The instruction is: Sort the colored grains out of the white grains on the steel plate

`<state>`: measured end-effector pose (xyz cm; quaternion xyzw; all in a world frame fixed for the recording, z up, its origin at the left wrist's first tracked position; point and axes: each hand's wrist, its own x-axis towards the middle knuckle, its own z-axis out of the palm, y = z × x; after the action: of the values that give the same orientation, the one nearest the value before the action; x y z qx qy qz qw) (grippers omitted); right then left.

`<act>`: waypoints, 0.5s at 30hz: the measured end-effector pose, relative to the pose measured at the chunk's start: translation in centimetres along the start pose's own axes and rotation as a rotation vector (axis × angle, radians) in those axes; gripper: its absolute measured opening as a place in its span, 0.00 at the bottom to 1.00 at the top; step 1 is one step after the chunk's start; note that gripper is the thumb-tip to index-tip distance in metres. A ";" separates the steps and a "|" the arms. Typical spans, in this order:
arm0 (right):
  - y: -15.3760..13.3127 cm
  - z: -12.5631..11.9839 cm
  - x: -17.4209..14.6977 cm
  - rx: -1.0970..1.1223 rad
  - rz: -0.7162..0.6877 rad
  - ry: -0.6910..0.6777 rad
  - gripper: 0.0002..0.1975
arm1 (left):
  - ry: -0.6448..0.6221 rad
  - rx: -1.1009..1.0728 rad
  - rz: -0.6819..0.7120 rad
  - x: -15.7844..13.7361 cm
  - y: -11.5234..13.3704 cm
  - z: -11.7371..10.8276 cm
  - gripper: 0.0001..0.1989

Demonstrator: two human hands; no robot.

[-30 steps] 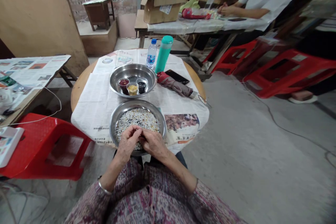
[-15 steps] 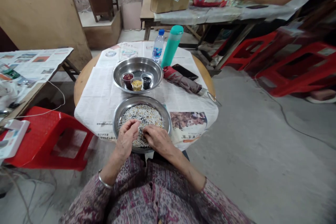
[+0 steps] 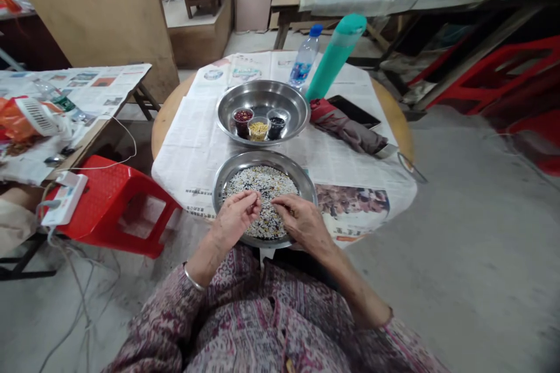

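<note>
A round steel basin (image 3: pixel 308 183) in front of me holds a mix of white, black and yellow grains or beans (image 3: pixel 265 178). Over its left side my left hand (image 3: pixel 236 215) is closed in a pinch, thumb against fingertips; what it holds is too small to make out. My right hand (image 3: pixel 304 221) hovers over the right side, its fingers bent and pinched together, any content hidden. Behind stands a second steel basin (image 3: pixel 231 99) with three clear cups: one of dark red beans (image 3: pixel 242 116), one of yellow kernels (image 3: pixel 258 129) and one of black beans (image 3: pixel 276 123).
Newspaper (image 3: pixel 184 145) covers the round table. A water bottle (image 3: pixel 305 58), a teal bottle (image 3: pixel 336 57), a folded umbrella (image 3: pixel 350 131) and a phone (image 3: pixel 354 112) are at its back right. A red stool (image 3: pixel 126 198) with a power strip (image 3: pixel 65 201) stands left.
My view has swung left, so the table sits farther right in it. The right hand's fingertips have come up from the grains and a little away from the left hand, which stays pinched.
</note>
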<state>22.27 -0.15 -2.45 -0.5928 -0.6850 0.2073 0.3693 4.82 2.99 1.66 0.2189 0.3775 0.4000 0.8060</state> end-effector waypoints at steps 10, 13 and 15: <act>0.5 -0.2 0.0 -0.160 -0.027 0.023 0.13 | -0.018 0.076 0.069 0.1 0.0 -0.6 0.12; 0.5 -0.4 0.4 -0.287 -0.045 0.050 0.13 | 0.014 0.084 0.117 0.2 0.1 -0.7 0.12; 0.5 -0.3 1.2 -0.314 -0.064 0.053 0.12 | 0.049 0.090 0.142 0.1 0.2 -0.7 0.12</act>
<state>22.76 1.03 -2.31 -0.6263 -0.7176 0.0703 0.2965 4.27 3.25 1.29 0.2712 0.3983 0.4442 0.7553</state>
